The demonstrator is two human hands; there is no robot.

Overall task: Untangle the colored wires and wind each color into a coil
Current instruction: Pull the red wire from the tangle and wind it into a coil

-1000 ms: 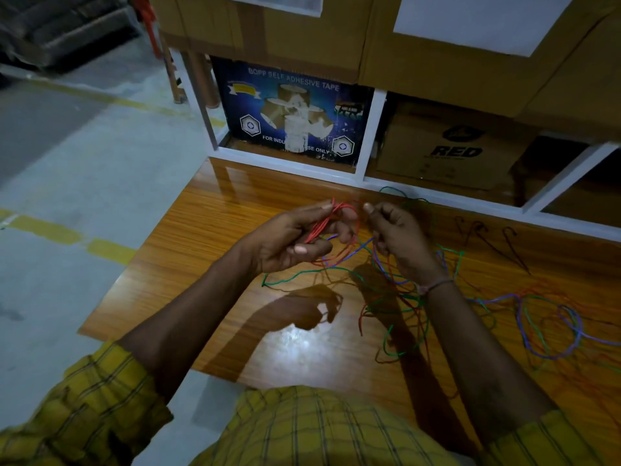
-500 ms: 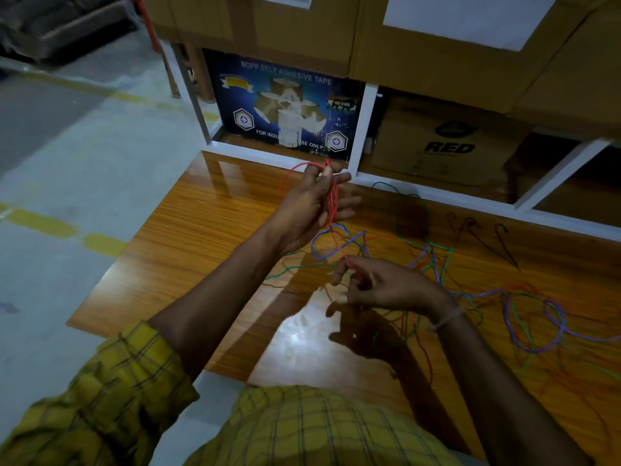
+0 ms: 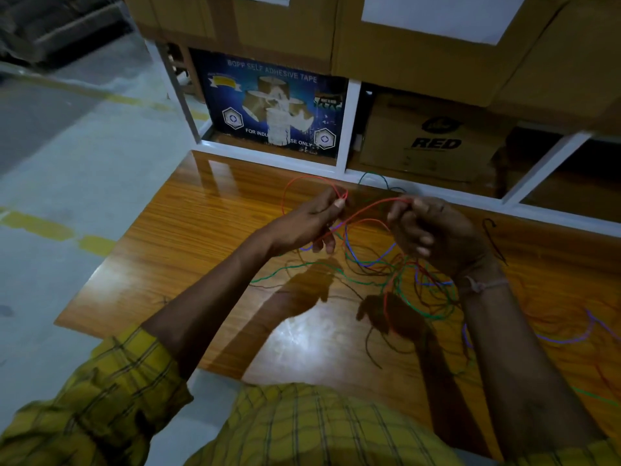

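A thin red wire (image 3: 366, 210) runs between my two hands above the wooden table (image 3: 208, 237). My left hand (image 3: 309, 223) pinches a loop of it between thumb and forefinger, and the loop arcs up and left of the hand. My right hand (image 3: 433, 233) grips the same red wire at its fingertips, a little to the right. Below the hands lies a tangle of blue wire (image 3: 356, 257), green wire (image 3: 423, 311) and more red strands. A purple-blue strand (image 3: 564, 339) trails off to the right.
A white shelf frame (image 3: 346, 129) stands at the table's far edge, holding a blue adhesive tape box (image 3: 268, 105) and a brown "RED" carton (image 3: 433, 136). A dark hooked wire (image 3: 492, 237) lies at the right. The floor drops off left of the table.
My right hand rose from the table and came up beside the left, taking the red wire. The left hand lowered slightly, and the red loop now spreads wider.
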